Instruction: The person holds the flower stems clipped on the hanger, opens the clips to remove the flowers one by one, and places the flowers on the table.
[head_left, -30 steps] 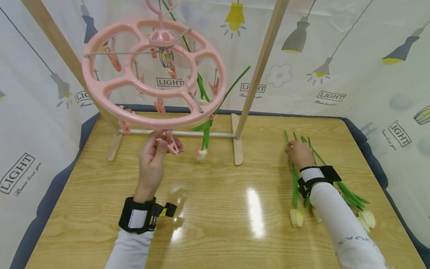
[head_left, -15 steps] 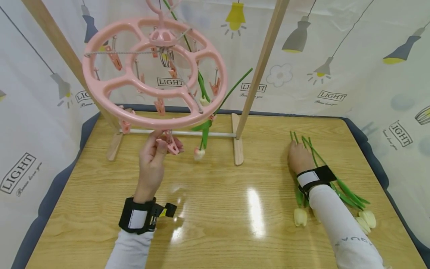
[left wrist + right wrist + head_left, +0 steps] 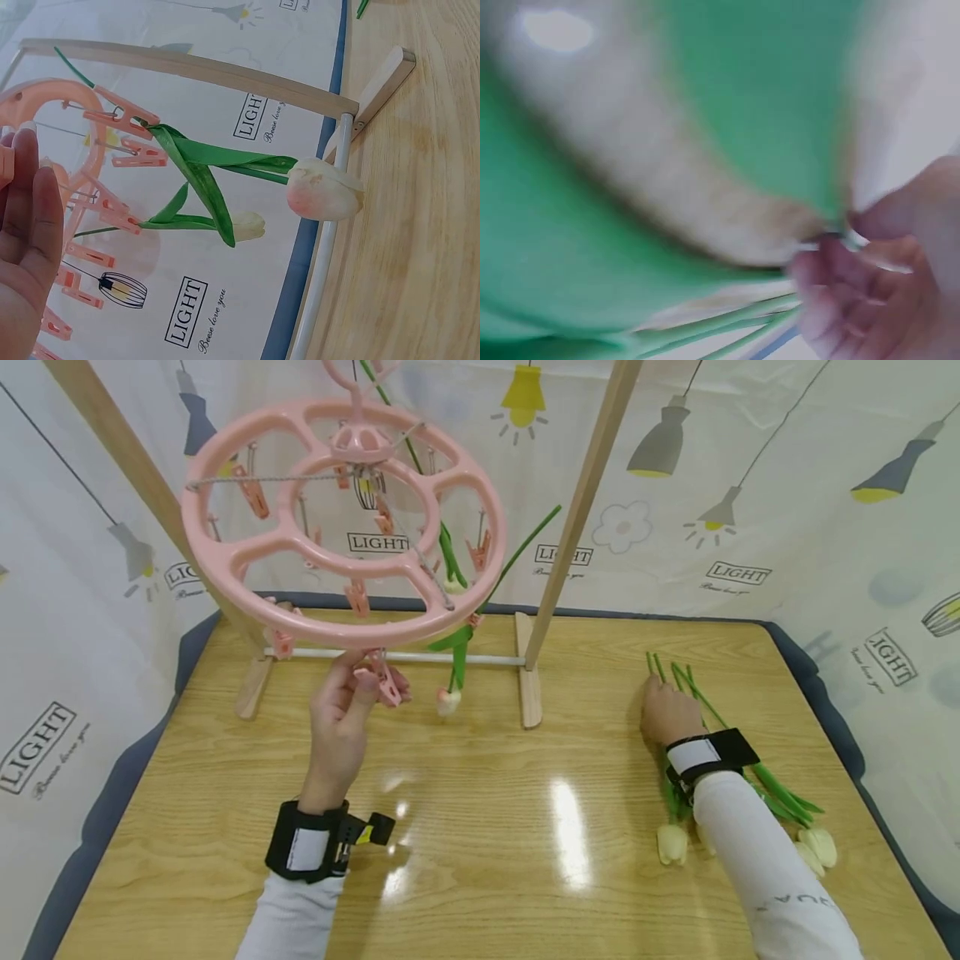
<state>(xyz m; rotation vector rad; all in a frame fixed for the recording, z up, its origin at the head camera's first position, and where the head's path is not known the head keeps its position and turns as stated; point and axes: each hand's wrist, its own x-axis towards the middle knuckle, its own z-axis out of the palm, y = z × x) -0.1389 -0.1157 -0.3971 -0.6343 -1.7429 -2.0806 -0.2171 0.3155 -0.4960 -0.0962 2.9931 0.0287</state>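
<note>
In the head view, my left hand grips a pink clothespin that dangles from the near rim of a round pink drying hanger. Far to the right, my right hand is low over the table among artificial tulips. Its thumb and fingertips pinch a green tulip stem in the right wrist view. The white tulip head of that side points toward me. Two tulips hang head down from the hanger's clips, one with a pinkish-white bloom and one paler bloom behind.
A wooden stand with an upright post, a foot and a white crossbar surrounds the hanger. More white tulips lie on the wooden table at the right. Several unused pink clips hang under the ring.
My right hand has shifted slightly right and closer to me, its fingers now lower on the stems, and the tulip beneath has slid a little right. My left hand stays on the clothespin.
</note>
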